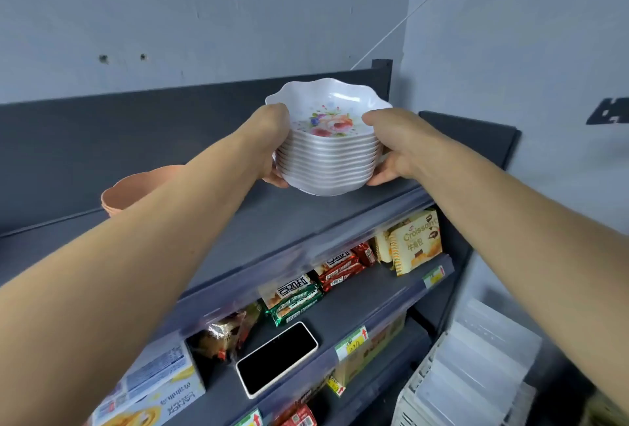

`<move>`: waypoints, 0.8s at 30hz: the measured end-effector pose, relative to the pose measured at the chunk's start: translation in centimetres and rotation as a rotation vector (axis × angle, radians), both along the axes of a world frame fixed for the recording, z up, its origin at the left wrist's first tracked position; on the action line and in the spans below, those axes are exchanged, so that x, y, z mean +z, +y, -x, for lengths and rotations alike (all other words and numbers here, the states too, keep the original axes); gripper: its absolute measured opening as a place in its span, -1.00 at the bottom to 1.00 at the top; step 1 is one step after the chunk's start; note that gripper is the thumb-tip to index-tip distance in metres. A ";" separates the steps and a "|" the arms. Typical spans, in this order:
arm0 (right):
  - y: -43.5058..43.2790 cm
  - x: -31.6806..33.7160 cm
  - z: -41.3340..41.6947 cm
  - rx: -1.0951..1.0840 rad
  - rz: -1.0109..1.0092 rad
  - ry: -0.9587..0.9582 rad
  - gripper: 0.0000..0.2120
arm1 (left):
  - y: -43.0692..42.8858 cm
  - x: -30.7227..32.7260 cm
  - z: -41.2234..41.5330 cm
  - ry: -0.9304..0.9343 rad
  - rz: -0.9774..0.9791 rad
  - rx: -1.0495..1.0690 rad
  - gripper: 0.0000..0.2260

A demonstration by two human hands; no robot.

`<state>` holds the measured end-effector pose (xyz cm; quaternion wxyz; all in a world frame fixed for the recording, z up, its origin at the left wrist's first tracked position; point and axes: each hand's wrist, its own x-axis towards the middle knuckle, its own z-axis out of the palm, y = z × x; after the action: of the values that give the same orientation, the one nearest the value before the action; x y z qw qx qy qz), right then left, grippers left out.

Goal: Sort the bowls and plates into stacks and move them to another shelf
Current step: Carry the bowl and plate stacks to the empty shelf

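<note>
Both sides of the stack of floral bowls sit clasped in your curled left grip and right grip, over the top shelf.

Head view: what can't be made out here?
All head view.
Stack of floral bowls: its bottom bowl hides whether it rests on the top shelf or hangs above it.
Left hand and right hand: fingertips hidden behind the stack.
Orange bowls: mostly covered by the left forearm; count unclear.
Price tags: too small and blurred to read.
Blue-and-yellow box: cut off by the bottom edge.
</note>
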<state>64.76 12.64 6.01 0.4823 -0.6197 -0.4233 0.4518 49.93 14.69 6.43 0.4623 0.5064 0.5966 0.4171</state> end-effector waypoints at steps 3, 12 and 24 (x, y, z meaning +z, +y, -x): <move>-2.8 -0.4 -1.3 -0.089 0.016 -0.002 -0.78 | -1.6 -0.2 -1.4 -0.007 0.010 -0.086 -0.76; -14.3 -1.1 -8.0 -0.359 0.061 -0.031 -0.80 | -7.8 -1.7 -9.6 -0.031 0.084 -0.392 -0.77; -39.1 -3.0 -21.9 -0.820 0.071 0.047 -0.89 | -28.1 -3.4 -28.0 0.026 0.101 -0.889 -0.74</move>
<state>86.69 -26.47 3.03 0.6101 -0.7429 -0.1143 0.2506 77.96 -13.44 3.08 0.6131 0.6957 0.3465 0.1418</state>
